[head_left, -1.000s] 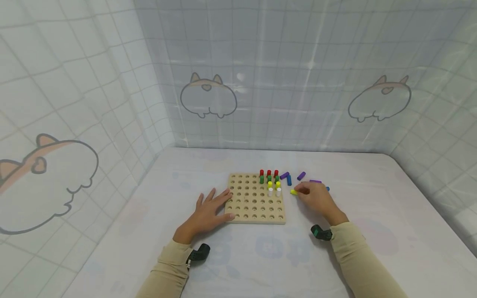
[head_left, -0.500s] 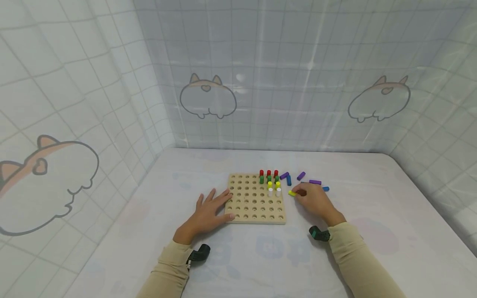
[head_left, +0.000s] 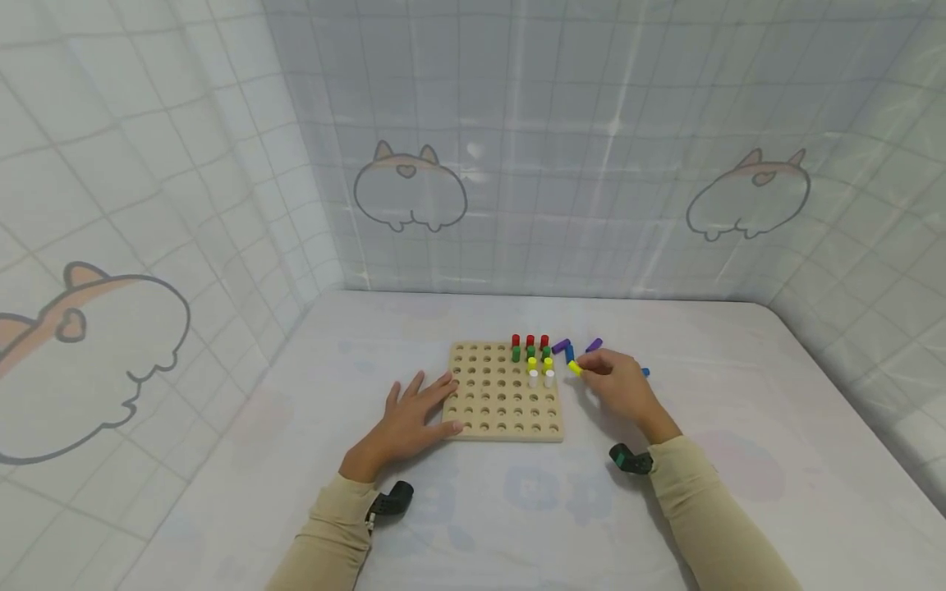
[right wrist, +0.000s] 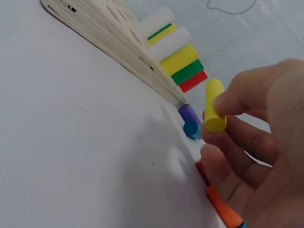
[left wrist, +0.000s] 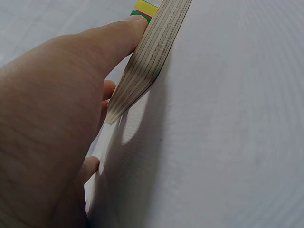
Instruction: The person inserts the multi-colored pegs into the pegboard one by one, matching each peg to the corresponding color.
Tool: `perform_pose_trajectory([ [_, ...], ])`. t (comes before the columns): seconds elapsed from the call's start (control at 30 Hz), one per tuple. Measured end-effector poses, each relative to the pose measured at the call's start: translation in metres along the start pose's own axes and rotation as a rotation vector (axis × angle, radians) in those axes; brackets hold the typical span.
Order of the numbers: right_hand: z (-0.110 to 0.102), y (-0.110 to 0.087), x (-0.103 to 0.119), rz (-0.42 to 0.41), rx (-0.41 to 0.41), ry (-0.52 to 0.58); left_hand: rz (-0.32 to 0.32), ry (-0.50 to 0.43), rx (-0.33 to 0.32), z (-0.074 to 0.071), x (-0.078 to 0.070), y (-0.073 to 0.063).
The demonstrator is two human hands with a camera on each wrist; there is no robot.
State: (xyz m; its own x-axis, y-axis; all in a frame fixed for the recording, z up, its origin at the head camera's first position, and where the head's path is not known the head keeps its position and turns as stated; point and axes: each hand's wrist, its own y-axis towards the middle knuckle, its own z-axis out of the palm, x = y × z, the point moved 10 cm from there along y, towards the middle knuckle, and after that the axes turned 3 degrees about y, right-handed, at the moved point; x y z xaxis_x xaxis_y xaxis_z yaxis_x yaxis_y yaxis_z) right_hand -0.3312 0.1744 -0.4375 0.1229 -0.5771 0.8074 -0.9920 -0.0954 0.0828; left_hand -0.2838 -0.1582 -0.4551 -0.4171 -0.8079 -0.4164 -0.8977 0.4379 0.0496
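My right hand point(head_left: 624, 390) pinches a yellow peg point(right wrist: 215, 107) between thumb and fingers, held up off the table just right of the wooden pegboard point(head_left: 493, 406). My left hand point(head_left: 406, 425) rests with spread fingers on the board's left edge, its thumb near the front left corner. Upright in the board's back right part stand three red pegs point(head_left: 530, 340), three green pegs point(head_left: 516, 355), two yellow pegs point(head_left: 548, 364) and two white pegs point(head_left: 533, 378). The other holes that show hold no pegs.
Loose purple pegs point(head_left: 594, 345) and blue pegs point(head_left: 570, 355) lie on the table behind and right of the board. Under the right hand, the right wrist view shows an orange peg point(right wrist: 224, 208). White tile-patterned walls point(head_left: 547, 164) enclose the table's back and sides.
My right hand has raised the yellow peg from the table and shifted slightly left and back with it; the peg's tilt has changed. The left hand stays on the board.
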Motion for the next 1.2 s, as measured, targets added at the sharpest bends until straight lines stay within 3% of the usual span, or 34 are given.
perform_pose_trajectory([
  [0.3,0.003,0.007,0.004,0.069,0.022,0.187,0.003,0.0,0.006,0.001,0.001,0.0],
  [0.53,0.012,0.015,0.016,0.054,0.038,0.296,-0.003,-0.005,0.008,0.002,0.003,0.001],
  [1.2,0.02,0.027,0.041,0.015,-0.072,0.475,0.003,-0.007,0.007,0.001,0.001,0.0],
])
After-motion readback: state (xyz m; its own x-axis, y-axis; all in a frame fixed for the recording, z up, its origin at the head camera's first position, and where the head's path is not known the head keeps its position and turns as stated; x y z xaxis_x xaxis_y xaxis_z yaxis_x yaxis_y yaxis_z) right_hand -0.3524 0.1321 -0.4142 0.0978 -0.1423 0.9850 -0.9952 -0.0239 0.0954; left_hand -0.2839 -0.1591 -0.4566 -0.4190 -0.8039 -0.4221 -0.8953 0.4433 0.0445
